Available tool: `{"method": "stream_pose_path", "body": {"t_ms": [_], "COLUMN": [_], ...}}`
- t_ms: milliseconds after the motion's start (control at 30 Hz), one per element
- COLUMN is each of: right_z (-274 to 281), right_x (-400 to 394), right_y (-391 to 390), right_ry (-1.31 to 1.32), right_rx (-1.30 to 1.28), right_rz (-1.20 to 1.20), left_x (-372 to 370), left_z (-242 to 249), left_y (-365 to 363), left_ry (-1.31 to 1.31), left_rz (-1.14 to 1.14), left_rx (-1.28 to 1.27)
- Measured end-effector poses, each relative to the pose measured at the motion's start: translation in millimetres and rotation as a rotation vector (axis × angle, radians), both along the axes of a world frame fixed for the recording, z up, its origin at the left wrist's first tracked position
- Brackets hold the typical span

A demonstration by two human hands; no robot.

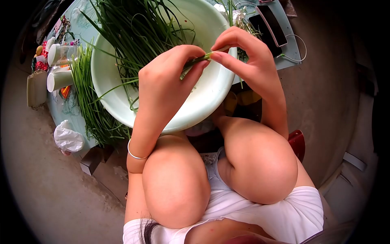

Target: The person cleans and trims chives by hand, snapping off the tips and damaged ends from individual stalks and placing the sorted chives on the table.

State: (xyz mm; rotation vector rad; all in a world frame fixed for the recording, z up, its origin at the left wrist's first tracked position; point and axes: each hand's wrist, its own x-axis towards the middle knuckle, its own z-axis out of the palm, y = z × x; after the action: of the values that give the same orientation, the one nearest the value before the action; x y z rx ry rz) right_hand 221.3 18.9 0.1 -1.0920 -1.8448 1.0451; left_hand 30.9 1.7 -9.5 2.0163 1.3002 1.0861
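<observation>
Over the front right of a pale green basin (191, 118), my two hands meet at the end of a few green stalks (199, 59). My left hand (166, 81) is closed on the stalks, thumb and fingers pinching them. The fingertips of my right hand (248, 57) pinch the pale end of the same stalks. Long leafy greens (138, 32) fill the left and back of the basin, some hanging toward its front wall. Another pile of long greens (89, 97) lies outside the basin on the left.
The basin stands on a light blue table (77, 118). White cups (61, 79) lie at the left, with a crumpled plastic bag (68, 137) at the table's edge. A phone (271, 25) with a white cable and loose trimmings lie at the back right. My knees are just below the basin.
</observation>
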Motion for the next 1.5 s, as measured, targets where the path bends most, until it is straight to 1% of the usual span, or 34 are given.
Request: {"method": "stream_pose_path", "body": {"t_ms": [33,133,200,333,400,500,567,633,667,700,733,767,833,867,933,967,1033,1133,1200,1300,1367,1467,1500], "right_z": [-2,-6,-7,-11,-13,-15,-14,-12,-11,-11,-11,-12,-10,-9,-10,-13,-13,-9,-9,-12,-15,-15,-15], "right_x": [-1,-2,-3,-7,-7,-8,-7,-7,-8,-10,-9,-8,-6,-8,-12,-11,-11,-14,-14,-14,-14,-15,-15], "right_y": [0,-1,-2,-4,-5,-5,-5,-5,-5,-5,-5,-5,-4,-5,-7,-7,-7,-9,-9,-8,-7,-7,-7], "right_ry": [-0.001,0.074,0.067,0.049,0.099,0.157,0.138,0.12,0.197,0.275,0.275,0.312,0.351,0.351,0.266,0.318,0.349,0.379,0.378,0.302,0.361,0.382,0.383], "right_rx": [-0.002,-0.038,-0.09,-0.102,-0.143,-0.196,-0.203,-0.21,-0.242,-0.273,-0.272,-0.317,-0.402,-0.401,-0.396,-0.405,-0.404,-0.426,-0.448,-0.432,-0.392,-0.405,-0.405], "right_rz": [0.0,-0.026,-0.056,-0.101,-0.155,-0.174,-0.17,-0.166,-0.154,-0.142,-0.139,-0.1,-0.029,-0.028,-0.059,-0.025,-0.033,-0.025,-0.011,-0.011,-0.038,-0.038,-0.038], "left_x": [0,1,1,1,2,2,2,1,1,0,-2,-4,-7,-7,-8,-8,-8,-11,-12,-12,-11,-12,-13], "left_z": [-2,-1,-3,-2,0,1,0,-1,-1,-1,0,1,3,3,1,0,0,0,-3,-3,-4,-8,-9], "left_y": [0,0,0,-1,0,0,0,-1,-1,-2,-3,-3,-1,-1,-1,-1,0,2,1,2,3,5,6], "left_ry": [0.029,0.066,0.067,0.093,0.103,0.113,0.114,0.027,0.026,-0.103,-0.232,-0.231,-0.352,-0.352,-0.423,-0.423,-0.576,-0.635,-0.621,-0.617,-0.626,-0.626,-0.58], "left_rz": [-0.006,-0.012,-0.012,-0.025,-0.037,-0.046,-0.044,-0.05,-0.05,-0.061,-0.07,-0.068,-0.064,-0.064,-0.073,-0.075,-0.101,-0.126,-0.128,-0.126,-0.122,-0.084,-0.095], "left_rx": [0.055,0.114,0.127,0.153,0.163,0.158,0.141,0.023,0.023,-0.124,-0.27,-0.268,-0.473,-0.472,-0.507,-0.509,-0.626,-0.681,-0.663,-0.653,-0.66,-0.618,-0.561]}}
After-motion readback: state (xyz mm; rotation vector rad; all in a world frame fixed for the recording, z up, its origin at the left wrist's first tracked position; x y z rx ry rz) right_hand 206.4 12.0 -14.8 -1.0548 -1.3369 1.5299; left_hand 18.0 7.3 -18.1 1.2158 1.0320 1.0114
